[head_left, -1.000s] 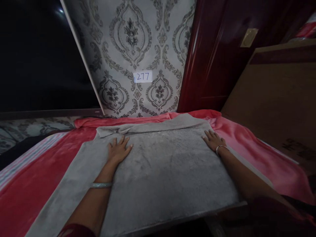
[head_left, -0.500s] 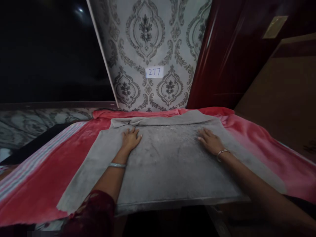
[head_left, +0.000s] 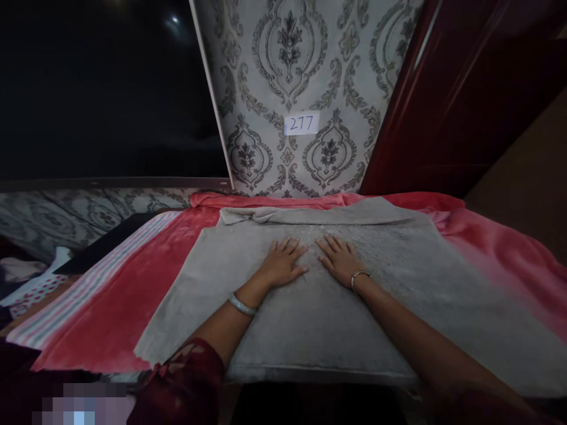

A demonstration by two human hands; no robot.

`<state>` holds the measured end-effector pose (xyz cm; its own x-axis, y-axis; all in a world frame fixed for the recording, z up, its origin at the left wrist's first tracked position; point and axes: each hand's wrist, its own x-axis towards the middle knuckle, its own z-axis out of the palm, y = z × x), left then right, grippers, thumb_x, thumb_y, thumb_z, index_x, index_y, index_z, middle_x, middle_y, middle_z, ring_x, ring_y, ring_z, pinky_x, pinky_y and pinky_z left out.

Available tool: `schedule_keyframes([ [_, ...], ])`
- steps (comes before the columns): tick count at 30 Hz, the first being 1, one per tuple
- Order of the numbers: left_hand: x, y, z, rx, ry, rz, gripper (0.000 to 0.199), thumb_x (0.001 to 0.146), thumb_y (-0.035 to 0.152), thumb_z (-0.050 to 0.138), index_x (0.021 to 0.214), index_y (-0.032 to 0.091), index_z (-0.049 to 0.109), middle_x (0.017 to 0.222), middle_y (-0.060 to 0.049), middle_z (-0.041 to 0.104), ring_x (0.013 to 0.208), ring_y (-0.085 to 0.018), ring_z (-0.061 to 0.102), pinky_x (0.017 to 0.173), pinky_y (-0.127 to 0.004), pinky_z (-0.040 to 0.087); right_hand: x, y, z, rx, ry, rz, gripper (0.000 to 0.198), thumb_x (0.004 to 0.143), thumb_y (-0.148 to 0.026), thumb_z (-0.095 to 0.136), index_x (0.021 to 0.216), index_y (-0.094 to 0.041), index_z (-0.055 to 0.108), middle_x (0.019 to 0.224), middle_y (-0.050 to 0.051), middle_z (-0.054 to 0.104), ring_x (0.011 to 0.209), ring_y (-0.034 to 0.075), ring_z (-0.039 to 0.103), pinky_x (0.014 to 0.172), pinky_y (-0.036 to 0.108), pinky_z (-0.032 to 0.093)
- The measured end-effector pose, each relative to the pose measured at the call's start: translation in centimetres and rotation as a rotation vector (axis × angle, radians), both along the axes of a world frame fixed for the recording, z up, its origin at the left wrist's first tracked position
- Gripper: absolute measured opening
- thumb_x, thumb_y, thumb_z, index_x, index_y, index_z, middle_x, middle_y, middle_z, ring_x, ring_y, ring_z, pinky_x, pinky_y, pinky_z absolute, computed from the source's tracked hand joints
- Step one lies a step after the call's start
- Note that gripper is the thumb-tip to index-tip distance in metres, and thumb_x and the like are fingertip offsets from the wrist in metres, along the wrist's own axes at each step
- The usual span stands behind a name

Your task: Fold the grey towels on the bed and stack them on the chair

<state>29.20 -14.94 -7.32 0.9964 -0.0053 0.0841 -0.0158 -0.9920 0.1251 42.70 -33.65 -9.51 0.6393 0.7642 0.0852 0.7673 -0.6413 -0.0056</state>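
Note:
A grey plush cloth (head_left: 310,319) lies spread over the table, its far edge folded or rumpled into a low ridge. My left hand (head_left: 283,262) rests flat on it near the middle, fingers spread. Close by on the right, my right hand (head_left: 339,260) also lies flat with its fingers apart. A narrow gap separates the two hands, and neither holds anything. Beneath the grey cloth is a red and pink blanket (head_left: 110,295) that shows at the left, back and right, with a striped band along its left side.
Behind the table stands a patterned wall with a paper label (head_left: 302,123) reading 277. A large dark screen (head_left: 106,94) fills the upper left. A glossy dark red panel (head_left: 425,118) rises at the right. Dotted white fabric (head_left: 39,289) lies at the far left.
Both hands have moved inward over the grey cloth and are now close together near its middle; before, they were wide apart. The view has shifted slightly left.

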Motion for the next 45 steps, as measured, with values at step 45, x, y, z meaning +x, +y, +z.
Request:
schedule_keyframes([
  [45, -3.6, 12.2, 2.0, 0.075, 0.106, 0.645, 0.064, 0.102, 0.053, 0.025, 0.158, 0.024, 0.032, 0.167, -0.008, 0.027, 0.155, -0.030, 0.019, 0.124, -0.058, 0.017, 0.9, 0.2, -1.4, 0.062, 0.015, 0.042, 0.061, 0.103, -0.055, 0.021, 0.160, -0.034, 0.032, 0.166, 0.005, 0.029, 0.153, 0.029, 0.022, 0.120, 0.059, 0.022],
])
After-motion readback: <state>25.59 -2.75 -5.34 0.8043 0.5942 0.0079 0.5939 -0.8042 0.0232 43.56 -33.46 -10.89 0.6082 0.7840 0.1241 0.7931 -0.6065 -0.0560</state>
